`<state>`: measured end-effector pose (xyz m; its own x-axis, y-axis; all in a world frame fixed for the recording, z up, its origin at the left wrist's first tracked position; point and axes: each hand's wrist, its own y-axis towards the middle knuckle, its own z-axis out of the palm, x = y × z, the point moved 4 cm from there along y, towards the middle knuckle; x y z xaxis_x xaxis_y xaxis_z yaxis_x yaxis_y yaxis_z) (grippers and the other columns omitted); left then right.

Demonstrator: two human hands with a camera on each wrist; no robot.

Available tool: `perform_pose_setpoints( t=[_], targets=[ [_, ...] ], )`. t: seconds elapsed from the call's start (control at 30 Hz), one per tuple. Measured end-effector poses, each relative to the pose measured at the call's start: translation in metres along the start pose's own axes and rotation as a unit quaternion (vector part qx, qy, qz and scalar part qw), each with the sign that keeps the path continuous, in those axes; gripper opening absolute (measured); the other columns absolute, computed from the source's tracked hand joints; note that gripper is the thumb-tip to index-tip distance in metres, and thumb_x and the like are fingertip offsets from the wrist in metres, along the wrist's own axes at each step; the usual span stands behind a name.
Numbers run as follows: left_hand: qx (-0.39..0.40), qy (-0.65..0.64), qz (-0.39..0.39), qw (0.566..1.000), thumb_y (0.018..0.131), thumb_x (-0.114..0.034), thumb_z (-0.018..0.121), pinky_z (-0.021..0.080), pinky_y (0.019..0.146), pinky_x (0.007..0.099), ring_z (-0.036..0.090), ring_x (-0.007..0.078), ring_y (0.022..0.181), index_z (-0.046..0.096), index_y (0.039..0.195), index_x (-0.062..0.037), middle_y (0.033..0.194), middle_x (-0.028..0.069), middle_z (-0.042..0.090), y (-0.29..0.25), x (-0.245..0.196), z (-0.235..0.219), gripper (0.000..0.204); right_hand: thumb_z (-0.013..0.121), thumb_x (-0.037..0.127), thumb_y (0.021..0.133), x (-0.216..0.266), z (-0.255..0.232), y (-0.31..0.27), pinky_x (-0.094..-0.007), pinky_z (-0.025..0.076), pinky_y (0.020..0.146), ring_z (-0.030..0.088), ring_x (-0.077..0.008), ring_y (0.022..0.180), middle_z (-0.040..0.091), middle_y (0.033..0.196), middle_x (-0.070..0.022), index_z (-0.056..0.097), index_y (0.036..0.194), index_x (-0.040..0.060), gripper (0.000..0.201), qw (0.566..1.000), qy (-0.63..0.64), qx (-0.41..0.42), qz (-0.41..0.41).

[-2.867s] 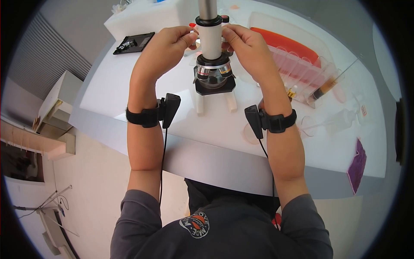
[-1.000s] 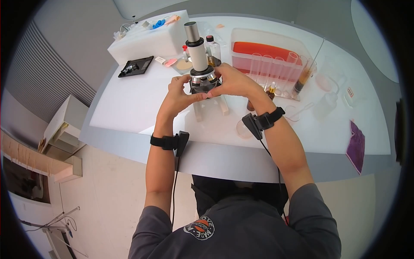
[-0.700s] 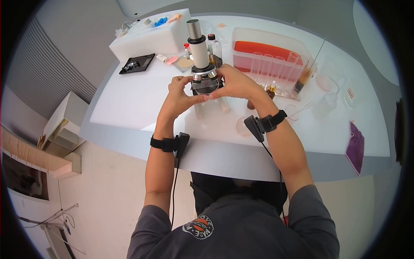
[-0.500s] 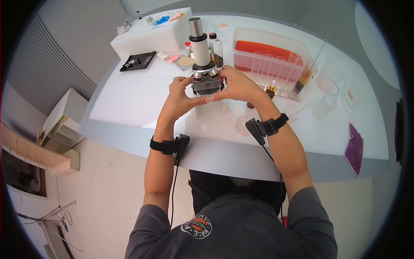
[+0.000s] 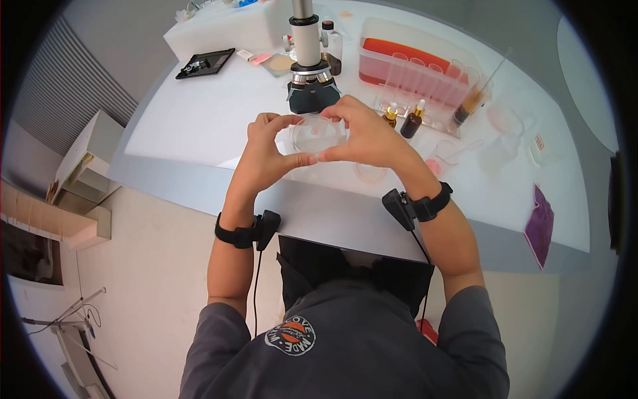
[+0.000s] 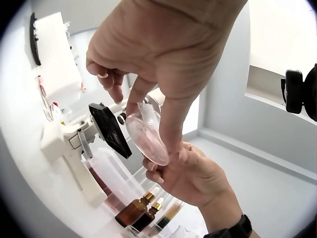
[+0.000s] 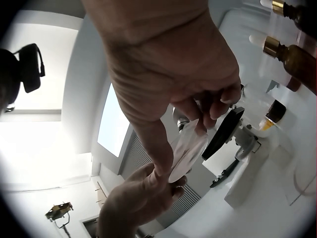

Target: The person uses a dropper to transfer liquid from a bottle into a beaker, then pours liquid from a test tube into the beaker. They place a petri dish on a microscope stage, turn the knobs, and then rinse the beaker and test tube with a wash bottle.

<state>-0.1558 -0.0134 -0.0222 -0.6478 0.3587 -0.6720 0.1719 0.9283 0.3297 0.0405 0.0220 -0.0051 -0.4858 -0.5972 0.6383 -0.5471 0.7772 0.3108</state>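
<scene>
Both hands hold a clear round petri dish (image 5: 318,137) in front of the microscope (image 5: 307,45). My left hand (image 5: 267,145) grips its left side between thumb and fingers, and my right hand (image 5: 367,136) grips the right side; the thumbs meet at the near rim. Tilted in the left wrist view, the dish (image 6: 147,141) shows a pinkish patch and a clear flat strip by its upper edge. The black microscope stage (image 5: 312,100) stands just beyond the fingertips, under the objectives. From the right wrist, the dish (image 7: 188,153) appears nearly edge-on beneath the thumb.
Two brown dropper bottles (image 5: 413,120) stand right of the hands, before a rack of clear tubes (image 5: 425,81) and a tub of red liquid (image 5: 399,48). A black case (image 5: 206,63) lies left, by a white foam block (image 5: 219,30). Purple cloth (image 5: 539,226) hangs at the right edge.
First at the microscope's sides, both hands then went down to its stage. Since then they have drawn the petri dish toward the body, away from the stage.
</scene>
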Motion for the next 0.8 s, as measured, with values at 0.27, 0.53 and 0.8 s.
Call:
perform_pose_setpoints(
  t=[0.27, 0.53, 0.8],
  targets=[
    [0.051, -0.011, -0.051, 0.997, 0.061, -0.031, 0.092, 0.044, 0.094, 0.0421, 0.049, 0.0320, 0.107, 0.063, 0.126, -0.0079, 0.107, 0.0139, 0.058, -0.028, 0.024, 0.017, 0.074, 0.088, 0.034, 0.063, -0.012, 0.038, -0.010, -0.0371, 0.047, 0.091, 0.056, -0.0312, 0.105, 0.056, 0.111, -0.0175, 0.063, 0.116, -0.0035, 0.069, 0.997, -0.040, 0.068, 0.005],
    [0.089, -0.020, -0.125, 0.988, 0.061, -0.023, 0.092, 0.047, 0.089, 0.0409, 0.051, 0.0322, 0.102, 0.062, 0.126, -0.0046, 0.107, 0.0160, 0.059, -0.034, 0.038, 0.024, 0.073, 0.087, 0.040, 0.061, -0.020, 0.063, -0.002, -0.0392, 0.047, 0.093, 0.056, -0.0348, 0.107, 0.058, 0.109, -0.0188, 0.065, 0.113, -0.0039, 0.072, 0.989, -0.095, 0.114, 0.027],
    [0.067, 0.011, -0.114, 0.991, 0.061, -0.020, 0.092, 0.048, 0.089, 0.0414, 0.052, 0.0325, 0.103, 0.062, 0.126, -0.0040, 0.108, 0.0172, 0.059, -0.038, 0.042, 0.027, 0.073, 0.086, 0.038, 0.058, -0.022, 0.072, 0.001, -0.0411, 0.048, 0.090, 0.056, -0.0377, 0.104, 0.060, 0.107, -0.0206, 0.067, 0.110, -0.0048, 0.070, 0.986, -0.117, 0.119, 0.012]
  ],
)
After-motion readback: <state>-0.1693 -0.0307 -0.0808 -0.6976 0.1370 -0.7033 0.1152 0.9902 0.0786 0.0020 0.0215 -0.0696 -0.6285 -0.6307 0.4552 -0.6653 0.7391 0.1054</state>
